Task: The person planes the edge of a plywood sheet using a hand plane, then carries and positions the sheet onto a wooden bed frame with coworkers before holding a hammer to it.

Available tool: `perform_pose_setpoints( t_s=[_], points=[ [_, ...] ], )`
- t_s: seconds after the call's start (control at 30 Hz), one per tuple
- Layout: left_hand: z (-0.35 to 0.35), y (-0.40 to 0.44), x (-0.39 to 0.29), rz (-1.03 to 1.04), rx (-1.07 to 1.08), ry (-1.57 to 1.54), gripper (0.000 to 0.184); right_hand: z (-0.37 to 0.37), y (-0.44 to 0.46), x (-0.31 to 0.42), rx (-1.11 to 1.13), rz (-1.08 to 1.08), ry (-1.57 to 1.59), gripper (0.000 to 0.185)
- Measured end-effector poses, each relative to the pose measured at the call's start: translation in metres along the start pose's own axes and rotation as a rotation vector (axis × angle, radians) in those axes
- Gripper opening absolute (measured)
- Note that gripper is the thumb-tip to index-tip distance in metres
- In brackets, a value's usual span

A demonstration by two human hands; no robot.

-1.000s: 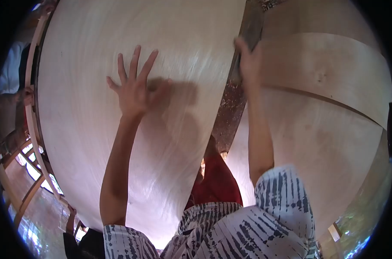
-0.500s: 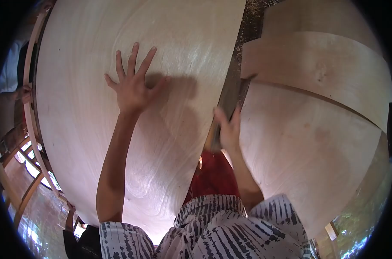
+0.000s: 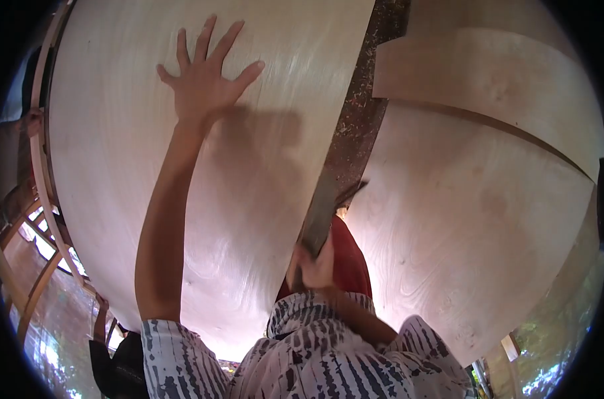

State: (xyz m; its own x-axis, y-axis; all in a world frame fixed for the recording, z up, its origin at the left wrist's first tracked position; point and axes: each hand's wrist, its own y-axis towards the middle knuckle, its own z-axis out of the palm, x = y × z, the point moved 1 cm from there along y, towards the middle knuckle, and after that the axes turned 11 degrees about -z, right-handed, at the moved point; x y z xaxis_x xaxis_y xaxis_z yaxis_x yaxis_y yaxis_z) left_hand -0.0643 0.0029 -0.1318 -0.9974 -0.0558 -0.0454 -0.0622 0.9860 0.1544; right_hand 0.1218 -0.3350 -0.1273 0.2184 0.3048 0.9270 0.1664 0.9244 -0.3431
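My left hand lies flat with fingers spread on a large pale plywood sheet, its arm stretched forward. Close to my body, my right hand is closed around the near part of a long, narrow hand plane, which runs along the sheet's right edge. Motion blurs the tool, and a dark piece sticks out to its right near the front. My fingers partly cover its rear end.
Wood shavings lie in a dark gap right of the sheet. Beyond it are another plywood sheet and a curved-looking panel. At left, another person's hand touches a wooden strip. Dark fabric shows at lower left.
My right hand has drawn the plane back along the edge toward my body. My left hand appears farther up in view, still flat on the sheet; the view has shifted slightly.
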Motion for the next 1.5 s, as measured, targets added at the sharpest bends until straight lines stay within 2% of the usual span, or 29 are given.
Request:
perform_pose_setpoints(
  t_s=[0.03, 0.07, 0.13, 0.2, 0.23, 0.3, 0.37, 0.47, 0.5, 0.53, 0.57, 0.67, 0.73, 0.77, 0.87, 0.9, 1.0, 1.07, 1.1, 1.13, 1.17, 1.2, 1.23, 1.3, 1.4, 1.43, 1.47, 1.5],
  points=[
    [-0.001, 0.000, 0.000, 0.000, -0.001, 0.003, 0.081, 0.004, -0.021, 0.007, -0.002, 0.099, 0.007, 0.071],
    [-0.003, -0.001, 0.000, 0.005, -0.011, -0.031, 0.081, 0.002, -0.021, 0.003, -0.002, 0.099, 0.008, 0.071],
    [-0.011, -0.003, -0.005, 0.002, -0.026, -0.060, 0.081, -0.008, 0.014, -0.011, -0.001, -0.030, -0.194, 0.072],
    [-0.024, -0.001, -0.016, -0.079, 0.168, 0.036, 0.081, -0.004, 0.108, 0.025, -0.098, -0.050, -0.173, 0.072],
    [-0.028, -0.002, -0.017, -0.071, 0.175, 0.036, 0.081, 0.002, 0.153, 0.045, -0.175, -0.252, -0.299, 0.070],
    [-0.028, 0.003, -0.019, -0.113, 0.214, 0.042, 0.083, -0.008, 0.242, 0.076, -0.102, -0.464, -0.219, 0.057],
    [-0.023, 0.005, -0.016, -0.101, 0.167, 0.032, 0.083, -0.014, 0.298, 0.091, -0.067, -0.402, -0.243, 0.059],
    [-0.025, 0.013, -0.011, -0.091, 0.142, 0.011, 0.082, 0.004, 0.254, 0.097, -0.101, -0.463, -0.306, 0.051],
    [-0.026, 0.012, -0.011, -0.100, 0.142, 0.006, 0.082, 0.004, 0.213, 0.077, -0.078, -0.442, -0.274, 0.060],
    [-0.026, 0.011, -0.010, -0.107, 0.144, 0.006, 0.082, 0.010, 0.160, 0.055, -0.181, -0.291, -0.365, 0.069],
    [-0.027, 0.009, -0.008, -0.103, 0.146, 0.004, 0.082, 0.009, 0.106, 0.030, -0.098, -0.228, -0.270, 0.074],
    [-0.024, 0.000, 0.004, -0.091, 0.141, 0.019, 0.081, 0.016, 0.007, 0.002, 0.019, -0.103, -0.080, 0.066],
    [-0.023, 0.000, 0.007, -0.084, 0.137, 0.023, 0.081, 0.018, 0.025, 0.000, -0.026, -0.075, -0.136, 0.064],
    [-0.023, 0.001, 0.010, -0.076, 0.118, -0.002, 0.081, 0.020, 0.060, 0.003, -0.091, -0.236, -0.300, 0.064],
    [-0.022, 0.003, 0.019, -0.075, 0.100, -0.016, 0.080, 0.030, 0.192, 0.068, -0.082, -0.472, -0.233, 0.054],
    [-0.022, 0.006, 0.019, -0.091, 0.094, -0.015, 0.079, 0.024, 0.227, 0.065, -0.036, -0.411, -0.108, 0.056],
    [-0.027, 0.014, 0.022, -0.096, 0.065, -0.040, 0.079, 0.027, 0.245, 0.079, -0.020, -0.477, -0.175, 0.053],
    [-0.027, 0.010, 0.019, -0.089, 0.073, -0.041, 0.080, 0.031, 0.169, 0.052, -0.166, -0.421, -0.400, 0.052],
    [-0.028, 0.012, 0.018, -0.087, 0.075, -0.039, 0.080, 0.025, 0.116, 0.028, -0.085, -0.101, -0.194, 0.080],
    [-0.030, 0.013, 0.016, -0.090, 0.071, -0.034, 0.080, 0.023, 0.061, 0.009, -0.006, -0.211, -0.221, 0.080],
    [-0.030, 0.013, 0.012, -0.098, 0.099, -0.019, 0.081, 0.019, 0.013, -0.002, 0.077, -0.222, -0.201, 0.077],
    [-0.030, 0.012, 0.011, -0.101, 0.128, -0.005, 0.081, 0.026, -0.030, 0.001, 0.031, -0.059, -0.007, 0.074],
    [-0.029, 0.011, 0.013, -0.097, 0.134, 0.000, 0.081, 0.024, -0.030, 0.001, 0.038, 0.011, 0.012, 0.073],
    [-0.027, 0.014, 0.011, -0.071, 0.076, -0.013, 0.082, 0.013, 0.011, 0.004, 0.010, 0.040, -0.081, 0.069],
    [-0.033, 0.030, -0.006, -0.106, 0.105, -0.008, 0.081, 0.017, 0.186, 0.053, -0.215, -0.549, -0.299, 0.044],
    [-0.032, 0.034, -0.010, -0.094, 0.104, -0.007, 0.081, 0.008, 0.227, 0.079, -0.075, -0.448, -0.239, 0.051],
    [-0.026, 0.033, -0.012, -0.100, 0.090, -0.013, 0.081, 0.000, 0.263, 0.083, -0.057, -0.619, -0.265, 0.057],
    [-0.020, 0.025, -0.014, -0.109, 0.092, -0.020, 0.081, -0.007, 0.273, 0.077, -0.061, -0.602, -0.268, 0.057]
  ],
)
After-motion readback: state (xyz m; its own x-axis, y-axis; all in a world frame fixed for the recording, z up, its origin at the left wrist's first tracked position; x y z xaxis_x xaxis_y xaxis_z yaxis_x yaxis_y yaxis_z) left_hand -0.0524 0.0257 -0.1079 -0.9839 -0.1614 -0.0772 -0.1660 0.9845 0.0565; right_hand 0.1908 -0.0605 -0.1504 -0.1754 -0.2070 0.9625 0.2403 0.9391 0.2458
